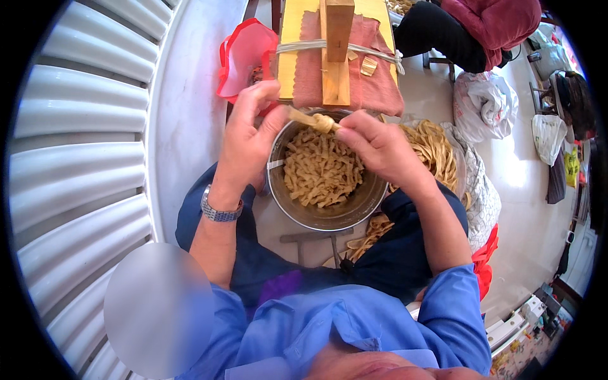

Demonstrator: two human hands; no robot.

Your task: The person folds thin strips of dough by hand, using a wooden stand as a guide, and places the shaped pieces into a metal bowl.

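A tan, flat strip with a knot [324, 123] in its middle stretches between my hands, above a round metal pot [278, 197]. My left hand [252, 123] pinches the strip's left end between thumb and fingers. On the right side, my right hand [380, 142] grips the other end, close beside the knot. Many short, knotted tan pieces [323, 168] fill much of the pot below. Long loose strips [432, 149] of the same tan colour lie heaped just right of the pot, and more strips [373, 231] hang or lie near my right leg.
Beyond the pot, a wooden upright [336, 60] stands on a pink cloth [375, 88] tied with white cord over a yellow board [288, 73]. A red-edged bag [250, 54] sits left of it. A white radiator [82, 152] lines the left. Another person [468, 31] sits far right, near white plastic bags [484, 104].
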